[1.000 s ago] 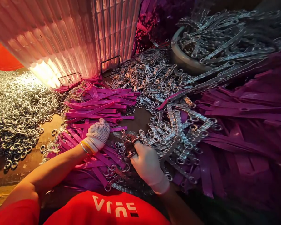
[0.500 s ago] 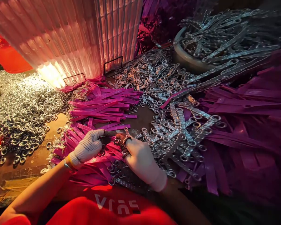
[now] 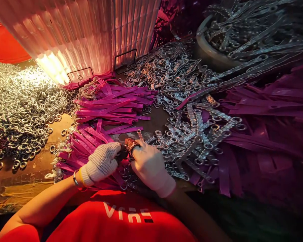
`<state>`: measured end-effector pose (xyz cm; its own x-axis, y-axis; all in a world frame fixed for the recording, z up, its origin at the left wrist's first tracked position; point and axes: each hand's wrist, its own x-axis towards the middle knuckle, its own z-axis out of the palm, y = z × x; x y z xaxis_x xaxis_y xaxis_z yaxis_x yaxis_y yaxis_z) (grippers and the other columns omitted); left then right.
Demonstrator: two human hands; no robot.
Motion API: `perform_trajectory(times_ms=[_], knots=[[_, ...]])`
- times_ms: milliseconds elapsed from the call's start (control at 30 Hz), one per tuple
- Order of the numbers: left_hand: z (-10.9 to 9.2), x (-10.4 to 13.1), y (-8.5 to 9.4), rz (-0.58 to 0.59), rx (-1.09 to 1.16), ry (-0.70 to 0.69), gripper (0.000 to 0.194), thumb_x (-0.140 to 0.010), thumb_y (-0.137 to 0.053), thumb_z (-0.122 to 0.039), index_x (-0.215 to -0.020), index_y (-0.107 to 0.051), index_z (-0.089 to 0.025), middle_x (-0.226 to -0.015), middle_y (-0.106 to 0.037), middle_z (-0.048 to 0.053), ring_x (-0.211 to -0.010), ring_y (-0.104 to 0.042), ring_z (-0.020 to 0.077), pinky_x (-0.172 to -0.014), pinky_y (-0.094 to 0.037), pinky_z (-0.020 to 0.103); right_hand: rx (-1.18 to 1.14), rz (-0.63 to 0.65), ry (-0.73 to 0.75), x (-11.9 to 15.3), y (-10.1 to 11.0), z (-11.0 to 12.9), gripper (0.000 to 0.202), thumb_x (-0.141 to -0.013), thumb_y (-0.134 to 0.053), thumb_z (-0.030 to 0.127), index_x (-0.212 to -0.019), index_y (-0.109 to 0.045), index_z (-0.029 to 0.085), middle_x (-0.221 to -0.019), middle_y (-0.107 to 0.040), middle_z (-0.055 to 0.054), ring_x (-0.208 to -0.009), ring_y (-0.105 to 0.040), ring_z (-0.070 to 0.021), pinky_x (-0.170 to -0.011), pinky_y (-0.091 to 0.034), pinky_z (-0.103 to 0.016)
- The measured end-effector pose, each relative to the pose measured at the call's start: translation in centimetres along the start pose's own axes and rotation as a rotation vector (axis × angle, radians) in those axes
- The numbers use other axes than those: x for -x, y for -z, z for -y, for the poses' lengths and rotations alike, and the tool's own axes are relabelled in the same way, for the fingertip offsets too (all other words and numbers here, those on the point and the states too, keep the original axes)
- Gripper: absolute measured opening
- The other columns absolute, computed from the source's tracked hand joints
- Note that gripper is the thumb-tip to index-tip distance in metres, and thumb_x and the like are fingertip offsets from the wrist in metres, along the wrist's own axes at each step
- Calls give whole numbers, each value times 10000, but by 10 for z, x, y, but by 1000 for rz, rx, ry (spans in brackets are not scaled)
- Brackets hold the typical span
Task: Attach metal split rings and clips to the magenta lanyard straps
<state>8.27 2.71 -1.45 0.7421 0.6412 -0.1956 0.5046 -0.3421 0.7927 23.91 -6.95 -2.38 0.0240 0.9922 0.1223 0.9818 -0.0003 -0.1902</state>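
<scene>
My left hand (image 3: 102, 162), in a white dotted glove with darkened fingertips, is closed in front of my chest. Its fingers meet those of my right hand (image 3: 149, 164), which wears a white glove with brown, worn fingertips and is curled shut. Whatever they pinch between them is too small and dark to make out. A short metal link piece (image 3: 139, 134) shows just above my right fingers; whether it is held I cannot tell. Under and left of my left hand lie magenta strips (image 3: 87, 143) with pale, ring-like ends. Braided metal link pieces (image 3: 189, 137) are heaped beside my right hand.
Loose metal rings (image 3: 22, 111) cover the table's left side. A translucent ribbed panel (image 3: 78, 37), brightly lit low down, stands at the back. A bowl (image 3: 204, 47) overflowing with long metal strips is at the back right. More purple strips (image 3: 265, 144) spread along the right.
My left hand has come in to the right, closer to my right hand. The view has tilted slightly, so the surroundings sit higher. The heaps look unchanged.
</scene>
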Motion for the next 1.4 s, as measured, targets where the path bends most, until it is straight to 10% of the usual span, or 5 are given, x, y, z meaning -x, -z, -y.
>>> perform_trajectory(times_ms=[333, 667, 867, 1133, 1400], knots=[[15, -5, -6, 35, 218, 36, 212, -896, -537, -270, -889, -704, -139, -839, -699, 37, -767, -579, 152, -662, -429, 216, 77, 414, -176, -17, 20, 9, 206, -784, -525, 64, -920, -657, 145, -790, -730, -114, -738, -690, -221, -581, -360, -293], [18, -11, -2, 169, 337, 14, 285, -826, -529, -154, -1013, -744, -152, -942, -714, 53, -886, -616, 177, -769, -493, 245, 109, 330, -48, -4, 16, 16, 135, -874, -551, 145, -884, -685, 133, -791, -702, -132, -752, -665, -249, -613, -395, -327], [3, -1, 10, 51, 703, 222, 490, -897, -632, -397, -1333, -608, -175, -901, -681, 59, -545, -491, 70, -467, -372, 172, 266, 209, -228, 18, 43, -71, 179, -814, -601, 95, -916, -743, 134, -1171, -691, -152, -1071, -586, -301, -846, -432, -410], [-9, -5, 4, 311, 1294, 502, 582, -819, -682, -392, -1340, -603, -145, -754, -646, 54, -433, -438, 47, -382, -299, 160, 397, 237, -116, 24, 28, -153, 215, -734, -555, 24, -727, -722, 159, -1009, -707, -185, -963, -598, -301, -797, -415, -450], [-25, 3, 3, 411, 1037, 385, 568, -817, -663, -358, -1339, -583, -150, -717, -644, 19, -372, -409, 41, -346, -254, 167, -470, -110, -73, 1, 25, -92, 436, -811, -449, 85, -1197, -617, 196, -995, -725, -84, -880, -670, -234, -816, -525, -381]])
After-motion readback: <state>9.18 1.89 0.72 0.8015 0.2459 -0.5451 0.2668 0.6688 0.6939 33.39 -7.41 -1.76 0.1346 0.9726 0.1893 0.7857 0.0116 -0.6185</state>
